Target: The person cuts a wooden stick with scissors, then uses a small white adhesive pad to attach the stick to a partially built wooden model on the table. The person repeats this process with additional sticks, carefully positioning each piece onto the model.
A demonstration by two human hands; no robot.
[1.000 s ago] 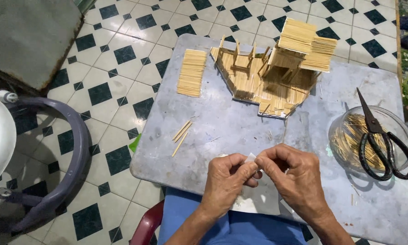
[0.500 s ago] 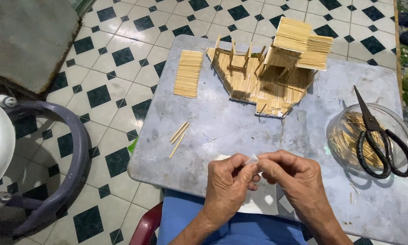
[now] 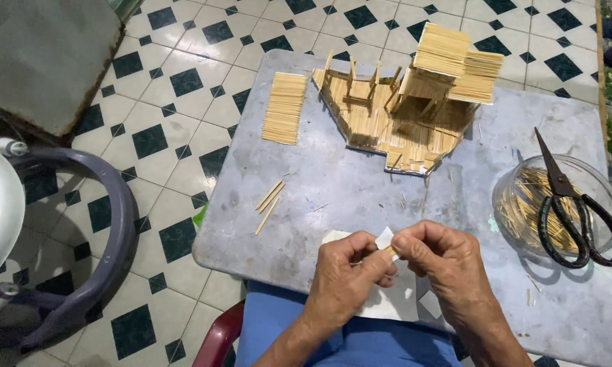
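Left hand and right hand pinched together on small white paper scrap and thin wooden stick, steadying both above grey table; stick-built model house at 12 o'clock.

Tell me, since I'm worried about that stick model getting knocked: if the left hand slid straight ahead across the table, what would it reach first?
Probably bare tabletop first; the left hand points up and slightly right, so the matchstick house looks next in line. The loose sticks lie off to its left. Depth is uncertain.
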